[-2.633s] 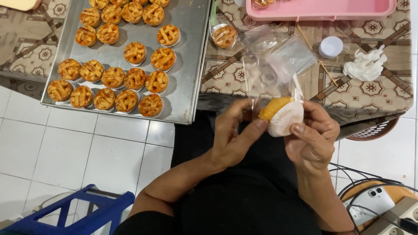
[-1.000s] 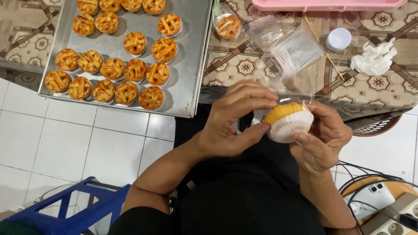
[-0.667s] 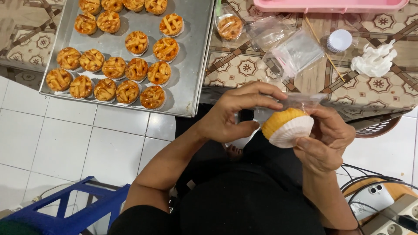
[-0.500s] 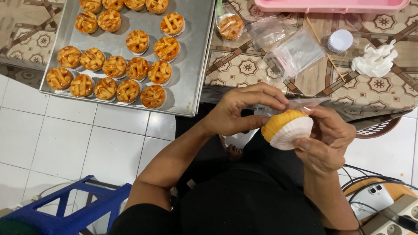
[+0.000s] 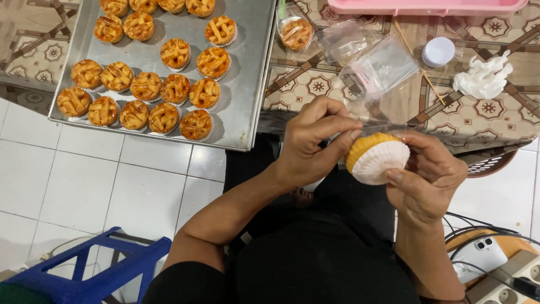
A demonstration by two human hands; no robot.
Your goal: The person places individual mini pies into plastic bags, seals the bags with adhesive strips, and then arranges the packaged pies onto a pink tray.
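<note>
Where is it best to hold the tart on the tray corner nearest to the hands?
Probably by its paper cup: pinch the tart at the fluted sides, coming from above. It sits upright at the end of the tray's front row, so its right and front sides are free, with a neighbour only on its left. The lattice top looks glazed, so avoid pressing there.

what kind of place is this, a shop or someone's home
Most likely a home kitchen or small home bakery. A metal baking tray of lattice-topped tarts sits on a patterned tablecloth over a white tiled floor, with clear plastic bags for packing laid beside it.
</note>
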